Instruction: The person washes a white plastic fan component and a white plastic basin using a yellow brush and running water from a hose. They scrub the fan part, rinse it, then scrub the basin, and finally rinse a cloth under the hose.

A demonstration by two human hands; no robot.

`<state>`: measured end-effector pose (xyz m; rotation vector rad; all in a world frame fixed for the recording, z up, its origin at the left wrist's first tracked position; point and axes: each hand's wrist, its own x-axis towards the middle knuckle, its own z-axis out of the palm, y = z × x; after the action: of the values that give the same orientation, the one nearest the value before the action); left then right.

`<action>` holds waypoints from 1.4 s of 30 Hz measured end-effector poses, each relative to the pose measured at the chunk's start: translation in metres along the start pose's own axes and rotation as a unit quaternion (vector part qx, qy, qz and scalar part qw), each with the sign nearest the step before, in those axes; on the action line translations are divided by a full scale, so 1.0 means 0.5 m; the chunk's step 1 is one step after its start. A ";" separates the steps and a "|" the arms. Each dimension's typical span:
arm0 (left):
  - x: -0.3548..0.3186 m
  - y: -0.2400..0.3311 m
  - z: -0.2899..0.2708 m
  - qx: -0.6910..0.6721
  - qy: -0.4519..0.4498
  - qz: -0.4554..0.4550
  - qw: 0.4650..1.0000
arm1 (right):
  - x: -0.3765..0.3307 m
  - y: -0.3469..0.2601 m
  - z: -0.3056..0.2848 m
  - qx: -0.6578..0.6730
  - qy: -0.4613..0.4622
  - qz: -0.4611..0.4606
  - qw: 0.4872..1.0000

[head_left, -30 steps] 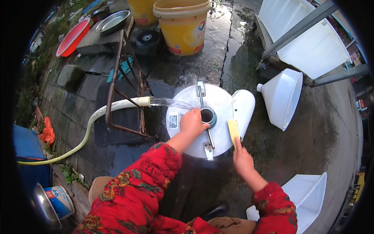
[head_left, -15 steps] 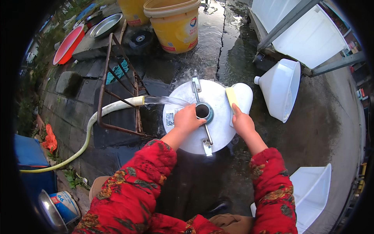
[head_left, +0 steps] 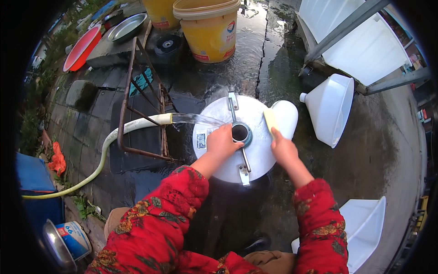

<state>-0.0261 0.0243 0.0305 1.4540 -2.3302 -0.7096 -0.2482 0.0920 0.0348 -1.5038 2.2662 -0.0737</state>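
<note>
A round, silvery-white metal lid-like disc (head_left: 219,164) lies on the wet ground, with a crossbar, two end clips and a dark central collar (head_left: 241,133). My left hand (head_left: 222,144) is closed round the collar's near-left rim. My right hand (head_left: 284,148) grips a pale yellow flat bar (head_left: 271,119), tilted against the disc's right side; its underside is hidden, so I cannot tell its kind. A rounded white part (head_left: 287,118) sticks out just beyond it. From the left, a pale hose (head_left: 146,122) pours water onto the disc beside my left hand.
The hose rests on a rusty metal frame (head_left: 122,114). Yellow buckets (head_left: 207,39) stand at the back. White funnel-shaped hoppers (head_left: 329,109) (head_left: 362,223) lie to the right, below a grey metal bar (head_left: 342,29). At lower left sits a steel bowl (head_left: 57,246).
The yellow bar in my right hand has shifted slightly down across the disc and turned a little. My left hand keeps its hold on the collar. The whole view has shifted slightly.
</note>
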 end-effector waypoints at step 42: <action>-0.068 -0.045 0.053 0.115 -0.142 -0.065 0.981 | 0.104 -0.089 -0.015 0.018 0.083 -0.244 0.966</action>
<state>-0.0074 0.0532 -0.0037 1.7157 -2.6238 -0.7448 -0.2293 0.0257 0.0373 -2.0685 1.9439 -0.3927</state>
